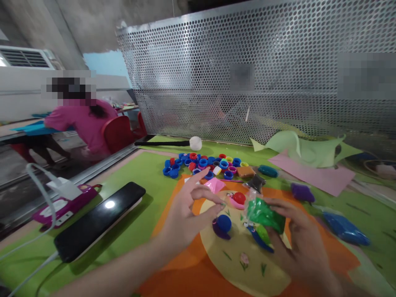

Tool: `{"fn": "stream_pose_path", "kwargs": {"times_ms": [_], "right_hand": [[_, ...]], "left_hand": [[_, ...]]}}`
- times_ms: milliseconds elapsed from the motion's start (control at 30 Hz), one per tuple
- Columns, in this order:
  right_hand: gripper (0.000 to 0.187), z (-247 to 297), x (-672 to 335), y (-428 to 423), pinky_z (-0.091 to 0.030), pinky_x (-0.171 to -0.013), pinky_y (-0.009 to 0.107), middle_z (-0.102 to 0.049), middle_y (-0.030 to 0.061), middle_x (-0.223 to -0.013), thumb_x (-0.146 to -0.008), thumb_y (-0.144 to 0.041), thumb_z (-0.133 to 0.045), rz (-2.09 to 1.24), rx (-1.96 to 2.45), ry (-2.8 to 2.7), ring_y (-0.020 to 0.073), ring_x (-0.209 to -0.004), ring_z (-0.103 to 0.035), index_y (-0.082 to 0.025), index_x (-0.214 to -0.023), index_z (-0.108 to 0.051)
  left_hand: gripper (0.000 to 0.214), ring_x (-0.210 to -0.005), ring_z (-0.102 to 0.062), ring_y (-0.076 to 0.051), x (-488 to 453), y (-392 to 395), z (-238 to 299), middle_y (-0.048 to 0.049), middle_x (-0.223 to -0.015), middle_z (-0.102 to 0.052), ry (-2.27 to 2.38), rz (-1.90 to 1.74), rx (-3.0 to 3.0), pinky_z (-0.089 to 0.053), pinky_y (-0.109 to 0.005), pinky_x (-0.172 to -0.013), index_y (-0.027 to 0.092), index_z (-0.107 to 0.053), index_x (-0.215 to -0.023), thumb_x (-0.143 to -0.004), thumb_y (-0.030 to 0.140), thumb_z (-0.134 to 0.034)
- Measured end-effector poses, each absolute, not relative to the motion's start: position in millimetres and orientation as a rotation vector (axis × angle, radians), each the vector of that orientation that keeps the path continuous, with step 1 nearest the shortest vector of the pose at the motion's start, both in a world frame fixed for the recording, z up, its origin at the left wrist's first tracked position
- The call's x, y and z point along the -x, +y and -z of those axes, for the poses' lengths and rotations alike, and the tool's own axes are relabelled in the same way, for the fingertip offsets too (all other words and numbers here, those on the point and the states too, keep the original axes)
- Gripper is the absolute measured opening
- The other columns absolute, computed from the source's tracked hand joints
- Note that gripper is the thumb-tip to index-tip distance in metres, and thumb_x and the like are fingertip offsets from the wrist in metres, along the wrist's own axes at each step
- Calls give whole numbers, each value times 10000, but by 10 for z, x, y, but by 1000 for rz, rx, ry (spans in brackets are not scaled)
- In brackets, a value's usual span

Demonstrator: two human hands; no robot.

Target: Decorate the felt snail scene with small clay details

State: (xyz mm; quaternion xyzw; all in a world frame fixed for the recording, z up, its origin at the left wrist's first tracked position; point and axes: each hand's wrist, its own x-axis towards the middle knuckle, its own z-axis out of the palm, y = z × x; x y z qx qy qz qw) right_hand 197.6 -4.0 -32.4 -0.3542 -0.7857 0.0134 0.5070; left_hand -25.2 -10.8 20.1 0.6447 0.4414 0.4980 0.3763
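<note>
My right hand [297, 237] is closed on a clear bag of green clay [264, 214], held just above a yellow felt disc [244, 264] on an orange sheet [182, 272]. My left hand [188, 210] hovers over the sheet's left part with its fingers spread and nothing in them; its fingertips are close to a blue and purple clay figure [223, 225]. A pink and red clay piece [236, 199] and a small blue and green clay shape [260, 237] lie on the disc.
A heap of coloured bottle caps [201, 164] lies further back, with bagged clay lumps in brown [246, 171], teal [267, 170], purple [301, 192] and blue [345, 227]. A black phone [99, 220] and a charger [63, 189] sit left. A perforated metal screen [262, 70] stands behind. A person in pink [83, 121] sits at left.
</note>
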Motion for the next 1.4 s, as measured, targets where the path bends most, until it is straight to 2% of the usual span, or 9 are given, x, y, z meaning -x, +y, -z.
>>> {"fn": "stream_pose_path", "kwargs": {"times_ms": [133, 233, 533, 733, 900, 1000, 1133, 1233, 1400], "right_hand": [[236, 265, -2018, 114, -443, -792, 437, -530, 110, -1016, -836, -251, -500, 77, 1078, -1713, 277, -963, -526, -190, -1056, -437], [280, 301, -2072, 220, -426, -802, 471, -513, 116, -1019, -841, -321, -507, 29, 1128, -1633, 294, -964, -515, -185, -1078, -444], [280, 393, -2114, 323, -472, -753, 423, -542, 92, -993, -845, -390, -483, 15, 1251, -1660, 262, -912, -544, -195, -1044, -460], [266, 476, -2191, 397, -481, -694, 406, -570, 86, -952, -845, -343, -415, 93, 1405, -1819, 257, -854, -559, -190, -1060, -448], [297, 474, -2177, 365, -391, -727, 546, -573, 157, -938, -816, -267, -379, 350, 1537, -1879, 354, -880, -526, -126, -1062, -468], [333, 435, -2133, 311, -331, -800, 581, -534, 209, -1064, -832, -258, -382, 468, 1543, -1929, 394, -1003, -457, -83, -1104, -463], [350, 327, -2042, 187, -293, -865, 554, -464, 184, -1199, -891, -314, -340, 537, 1415, -1979, 372, -1138, -361, -113, -1165, -426], [330, 237, -1959, 35, -301, -860, 499, -486, 137, -1183, -896, -305, -355, 424, 1231, -2070, 322, -1102, -403, -154, -1186, -404], [347, 170, -1873, -194, -327, -783, 394, -584, 96, -1025, -867, -282, -463, 232, 884, -2269, 248, -935, -524, -156, -1183, -394]], "left_hand": [[504, -827, -598, -169, 251, -52, -207, 15, -766, -630, 999, -1212, -1344, -421, -375, -849, 229, -422, -1194, -733, 255, -625], [515, -785, -619, -167, 235, -48, -208, 20, -726, -604, 946, -1153, -1246, -472, -328, -741, 231, -442, -1199, -722, 250, -635], [91, -755, -619, -135, 227, -85, -228, 1, -791, -669, 941, -1074, -1342, -488, -290, -725, 240, -680, -809, -761, 252, -604], [169, -735, -581, -124, 250, -55, -219, -2, -737, -626, 1000, -1101, -1408, -471, -258, -709, 198, -625, -730, -823, 289, -517], [203, -715, -559, -104, 270, -24, -193, 7, -708, -593, 1029, -1113, -1407, -455, -233, -708, 183, -572, -693, -836, 299, -489], [163, -697, -562, -106, 261, -26, -184, 8, -710, -607, 1032, -1091, -1423, -459, -238, -683, 183, -574, -702, -810, 296, -526], [154, -627, -543, -111, 243, -41, -161, 2, -672, -605, 1048, -1084, -1480, -446, -242, -604, 175, -572, -667, -735, 308, -610], [175, -614, -544, -122, 219, -63, -138, -11, -649, -615, 1058, -1061, -1560, -448, -256, -599, 172, -599, -641, -731, 322, -615], [210, -740, -608, -155, 151, -153, -94, -54, -800, -673, 982, -943, -1736, -481, -285, -689, 192, -676, -805, -830, 317, -509]]}}
